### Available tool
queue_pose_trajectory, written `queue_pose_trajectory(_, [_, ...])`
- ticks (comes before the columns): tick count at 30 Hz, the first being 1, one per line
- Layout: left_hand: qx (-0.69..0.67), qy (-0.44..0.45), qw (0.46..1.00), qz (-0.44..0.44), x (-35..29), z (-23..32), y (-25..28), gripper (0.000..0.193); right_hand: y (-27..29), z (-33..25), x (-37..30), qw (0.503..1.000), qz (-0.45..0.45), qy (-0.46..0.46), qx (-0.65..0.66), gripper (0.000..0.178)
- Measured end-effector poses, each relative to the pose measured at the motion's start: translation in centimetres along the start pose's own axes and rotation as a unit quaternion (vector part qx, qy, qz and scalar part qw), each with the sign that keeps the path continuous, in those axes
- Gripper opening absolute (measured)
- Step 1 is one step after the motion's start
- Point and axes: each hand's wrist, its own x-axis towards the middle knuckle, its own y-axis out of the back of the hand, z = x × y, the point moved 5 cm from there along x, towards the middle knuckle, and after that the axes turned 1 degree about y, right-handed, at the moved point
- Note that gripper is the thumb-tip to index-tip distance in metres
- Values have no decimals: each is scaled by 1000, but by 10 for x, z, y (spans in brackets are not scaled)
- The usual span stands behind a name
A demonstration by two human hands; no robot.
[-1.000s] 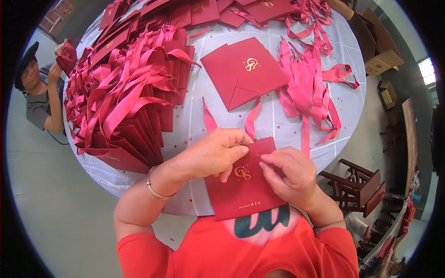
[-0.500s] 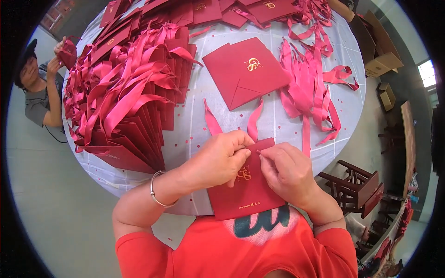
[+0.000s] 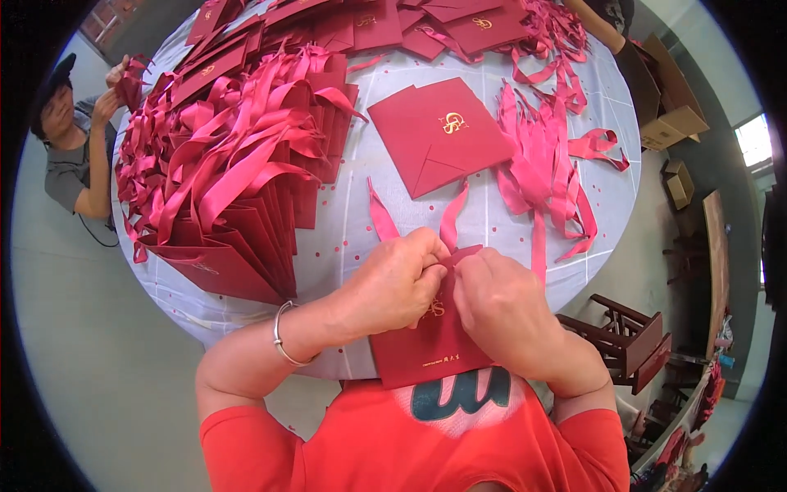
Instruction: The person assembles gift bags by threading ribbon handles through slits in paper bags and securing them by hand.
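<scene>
A flat dark red paper gift bag (image 3: 426, 353) with gold print lies at the table's near edge, in front of my chest. My left hand (image 3: 400, 279) is closed in a pinch at the bag's top edge. Close beside it, my right hand (image 3: 507, 299) is also closed, its fingertips at the upper front of the bag; what they pinch is hidden. Two ends of a pink ribbon (image 3: 453, 215) stick out beyond the bag's top, past my left hand. Farther off lies another folded red bag (image 3: 438, 135).
Red bags with pink ribbon handles (image 3: 238, 172) stand packed at the left. Loose pink ribbons (image 3: 537, 156) lie at the right, more bags (image 3: 377, 29) at the back. A co-worker (image 3: 78, 148) sits at far left. Dark wooden stools (image 3: 619, 336) and a cardboard box (image 3: 672, 98) are at right.
My right hand has rolled over and its fingertips have moved up toward the bag's top edge, closer to my left hand. My left hand stays nearly in place.
</scene>
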Motion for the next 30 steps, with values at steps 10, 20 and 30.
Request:
queue_pose_trajectory(10, [16, -31, 999, 18, -12, 5, 2, 9, 3, 7, 1, 985, 88, -39, 143, 7])
queue_pose_trajectory(20, [105, -164, 976, 100, -20, 9, -10, 17, 11, 46, 28, 897, -195, -93, 386, 10])
queue_pose_trajectory(30, [115, -208, 961, 143, -23, 9, -17, 18, -38, 63, 41, 712, -453, -189, 503, 22])
